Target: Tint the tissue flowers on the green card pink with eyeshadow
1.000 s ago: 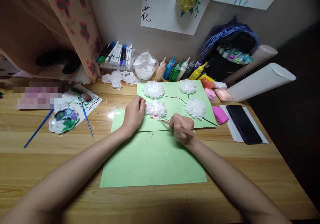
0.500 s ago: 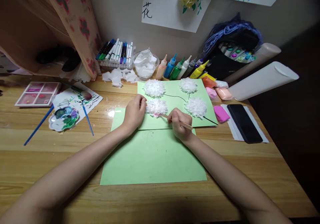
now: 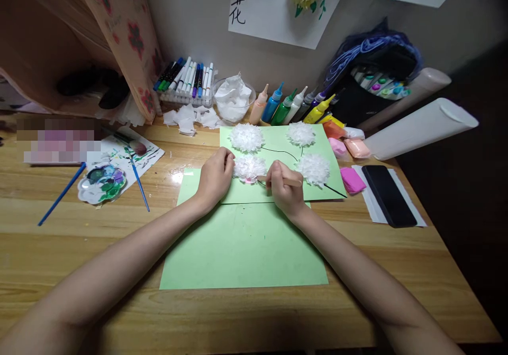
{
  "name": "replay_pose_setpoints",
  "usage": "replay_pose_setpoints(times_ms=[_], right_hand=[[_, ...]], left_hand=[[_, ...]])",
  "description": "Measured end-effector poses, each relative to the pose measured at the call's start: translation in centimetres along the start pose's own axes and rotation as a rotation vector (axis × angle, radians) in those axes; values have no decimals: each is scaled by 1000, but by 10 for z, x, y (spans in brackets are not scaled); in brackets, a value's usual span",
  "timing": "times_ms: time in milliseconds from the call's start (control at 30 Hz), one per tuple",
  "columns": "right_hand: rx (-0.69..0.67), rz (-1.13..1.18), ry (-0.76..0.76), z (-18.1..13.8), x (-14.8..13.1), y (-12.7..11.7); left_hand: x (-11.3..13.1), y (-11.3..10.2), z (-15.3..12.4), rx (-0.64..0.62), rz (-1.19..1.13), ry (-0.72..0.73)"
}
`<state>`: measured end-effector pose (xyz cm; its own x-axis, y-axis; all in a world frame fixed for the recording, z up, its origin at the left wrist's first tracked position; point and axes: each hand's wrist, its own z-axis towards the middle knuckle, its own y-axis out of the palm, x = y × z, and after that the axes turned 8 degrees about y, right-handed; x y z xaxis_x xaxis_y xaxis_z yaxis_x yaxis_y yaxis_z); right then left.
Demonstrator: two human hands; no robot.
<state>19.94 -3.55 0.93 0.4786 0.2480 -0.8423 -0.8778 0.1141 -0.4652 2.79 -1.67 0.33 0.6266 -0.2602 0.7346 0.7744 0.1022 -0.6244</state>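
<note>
On the light-green paper card [image 3: 273, 159], the bare left hand [image 3: 216, 175] keeps its place, curled beside the fluffy white paper flower [image 3: 250, 165] at lower left; whether it pinches anything cannot be told. The bare right hand [image 3: 284, 188] has turned slightly, thumb and fingers pinching a flat tan wooden stick [image 3: 293, 182]. Tilted half a second ago, the stick now lies nearly level, its tip by the flower's lower right edge. The small pink patch [image 3: 248, 180] under the front petals, a plainer block a second ago, shows less, suggesting work concentrated there.
</note>
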Motion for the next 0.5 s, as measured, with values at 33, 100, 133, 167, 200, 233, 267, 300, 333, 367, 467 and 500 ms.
replay_pose_setpoints(times_ms=[33,100,133,167,200,233,267,300,333,367,467,500], right_hand=[[-6,29,51,3,-2,1],[-18,75,135,9,-7,1],[-17,91,153,11,-8,1],[-13,103,152,12,-9,0],[-6,111,130,11,-10,-2],[8,114,91,8,-10,-5],[25,105,36,5,-9,-7],[45,84,-32,0,-8,-10],[56,50,-107,-4,-7,-13],[58,13,-182,-9,-5,-15],[31,-75,-339,-18,-1,-17],[22,-92,-361,-19,1,-16]], left_hand=[[0,0,0,-1,13,5],[0,1,0,-2,34,14],[-1,1,0,-3,40,16],[-1,1,0,-5,42,16],[0,1,0,-6,44,16],[0,0,0,-7,47,17],[0,0,0,-7,51,16],[0,0,1,-7,55,16],[1,0,1,-7,58,16],[1,0,1,-6,60,16],[1,0,0,-7,63,16],[1,0,0,-7,64,17]])
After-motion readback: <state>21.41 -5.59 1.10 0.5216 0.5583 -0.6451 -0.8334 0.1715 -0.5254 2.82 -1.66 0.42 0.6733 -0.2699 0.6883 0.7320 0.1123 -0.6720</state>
